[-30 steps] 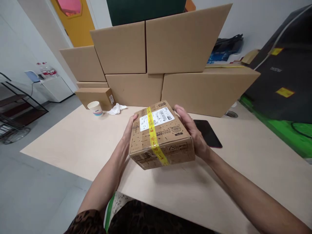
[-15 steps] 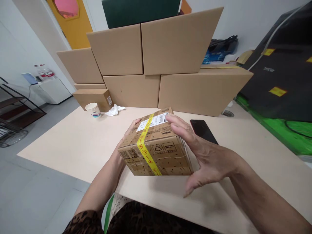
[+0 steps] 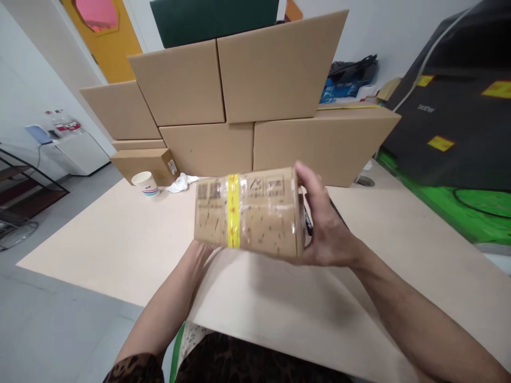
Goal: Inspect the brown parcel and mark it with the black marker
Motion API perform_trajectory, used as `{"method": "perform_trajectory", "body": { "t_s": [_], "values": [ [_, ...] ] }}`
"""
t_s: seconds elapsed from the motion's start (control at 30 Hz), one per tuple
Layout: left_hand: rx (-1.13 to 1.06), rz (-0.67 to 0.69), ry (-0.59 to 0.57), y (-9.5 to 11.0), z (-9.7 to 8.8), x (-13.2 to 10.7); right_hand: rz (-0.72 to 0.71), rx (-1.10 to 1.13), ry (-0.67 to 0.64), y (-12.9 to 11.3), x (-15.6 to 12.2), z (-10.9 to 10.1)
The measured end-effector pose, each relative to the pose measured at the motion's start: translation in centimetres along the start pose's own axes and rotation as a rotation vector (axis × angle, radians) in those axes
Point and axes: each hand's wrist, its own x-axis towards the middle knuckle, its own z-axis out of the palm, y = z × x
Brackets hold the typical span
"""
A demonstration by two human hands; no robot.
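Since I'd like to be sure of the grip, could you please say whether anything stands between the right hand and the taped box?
Nothing visible does: the right hand directly grips the taped box at its right end. The left hand is mostly hidden behind it, so I cannot tell there.

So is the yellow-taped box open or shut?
The box looks shut: yellow tape runs unbroken down its near side. Hidden sides, I cannot tell.

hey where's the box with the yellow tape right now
In the head view, the yellow-taped cardboard box is at centre, above the table, between the mostly hidden left hand and the right hand gripping its right end.
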Motion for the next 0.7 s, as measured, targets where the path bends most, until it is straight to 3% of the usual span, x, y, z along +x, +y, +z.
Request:
{"method": "perform_trajectory", "body": {
  "t_s": [0.13,0.37,0.5,0.7],
  "values": [
    [0.013,-0.175,-0.100,-0.4,0.2,0.9,0.204,0.234,0.254,1.2,0.3,0.4],
    [0.036,-0.053,-0.198,-0.3,1.5,0.1,0.562,0.690,0.475,2.6,1.4,1.0],
    [0.149,0.061,-0.131,0.2,2.4,-0.4,0.709,0.791,0.466,3.7,1.7,1.3],
    [0.026,0.124,0.097,0.8,2.8,0.1,0.754,0.830,0.336,3.7,1.0,2.5]
  ]
}}
